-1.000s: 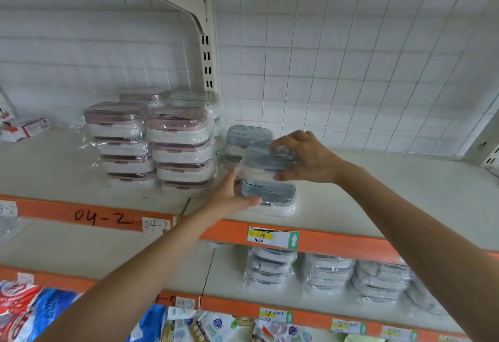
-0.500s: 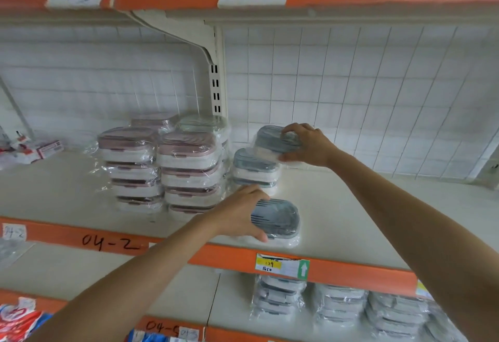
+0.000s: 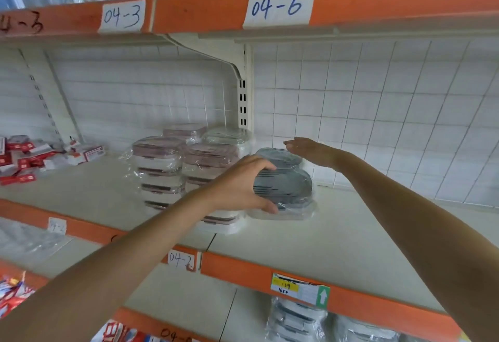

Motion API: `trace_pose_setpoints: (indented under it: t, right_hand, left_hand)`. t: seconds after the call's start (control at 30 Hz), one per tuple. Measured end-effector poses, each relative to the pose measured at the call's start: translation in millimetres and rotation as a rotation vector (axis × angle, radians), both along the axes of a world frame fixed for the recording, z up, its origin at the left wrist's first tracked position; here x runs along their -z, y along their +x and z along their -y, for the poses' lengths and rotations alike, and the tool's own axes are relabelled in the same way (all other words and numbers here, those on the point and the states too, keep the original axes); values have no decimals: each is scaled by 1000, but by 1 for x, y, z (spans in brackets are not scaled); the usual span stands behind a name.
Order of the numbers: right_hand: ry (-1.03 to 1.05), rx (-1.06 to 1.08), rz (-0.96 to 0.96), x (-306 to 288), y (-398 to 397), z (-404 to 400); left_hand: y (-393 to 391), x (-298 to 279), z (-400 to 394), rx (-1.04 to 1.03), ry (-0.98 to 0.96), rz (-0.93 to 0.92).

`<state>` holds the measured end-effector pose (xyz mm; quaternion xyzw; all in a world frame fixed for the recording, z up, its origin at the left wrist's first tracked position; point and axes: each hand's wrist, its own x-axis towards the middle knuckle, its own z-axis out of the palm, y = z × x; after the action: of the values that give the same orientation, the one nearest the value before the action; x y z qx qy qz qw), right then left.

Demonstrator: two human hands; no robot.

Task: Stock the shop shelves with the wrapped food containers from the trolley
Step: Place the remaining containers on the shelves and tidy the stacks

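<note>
**Grey-lidded containers at the shelf divider: both hands engaged**

While the left hand [image 3: 243, 185] grips the front grey-lidded container [image 3: 283, 193], its fingers curl over the lid's upper edge and its thumb presses the lower front rim, a partly closed grasp. This wrapped container is tilted, lid facing the camera, with its white base on the shelf [image 3: 324, 247] at the 3 o'clock side of the pink-lidded stacks [image 3: 186, 171].

The right hand [image 3: 307, 150] lies at 12 o'clock from that container, palm down and fingers extended nearly flat, over the rear grey-lidded container [image 3: 278, 155]. Whether the fingers touch its wrap cannot be determined; no grasp is visible.

Adjacent items:
- Pink-lidded stacks: wrapped, several tiers high, directly at 9 o'clock of the grey containers, just in front of the slotted upright [image 3: 243, 104].
- Red-and-white small boxes [image 3: 32, 155]: loose pile at the far 9 o'clock end of the same shelf.
- Lower shelf: further wrapped containers [image 3: 297, 317] at 6 o'clock, below the yellow price tag [image 3: 299, 289].
- Upper shelf edge: labels "04-3" [image 3: 122, 15] and "04-6" [image 3: 278, 6].
</note>
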<state>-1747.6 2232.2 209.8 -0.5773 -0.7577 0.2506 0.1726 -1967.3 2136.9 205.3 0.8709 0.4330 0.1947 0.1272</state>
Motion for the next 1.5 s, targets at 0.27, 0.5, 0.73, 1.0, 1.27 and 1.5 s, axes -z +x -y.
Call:
trace_pose_setpoints:
  t: [0.27, 0.5, 0.73, 1.0, 1.27, 1.5]
  right_hand:
    - [76, 246, -250, 5, 62, 19]
    - [126, 233, -174, 24, 54, 35]
    - [118, 272, -202, 23, 27, 26]
    - [237, 291, -175, 26, -3, 26]
    - [280, 371, 76, 18, -17, 22]
    - [292, 480, 282, 27, -27, 57]
  left_hand:
    - [48, -46, -80, -78, 73, 12]
    - [47, -30, -130, -77, -125, -125]
    - [38, -32, -131, -19, -47, -203]
    - [15, -21, -127, -22, 107, -157]
    - [17, -22, -108, -6, 252, -195]
    - [19, -8, -62, 156, 459, -296]
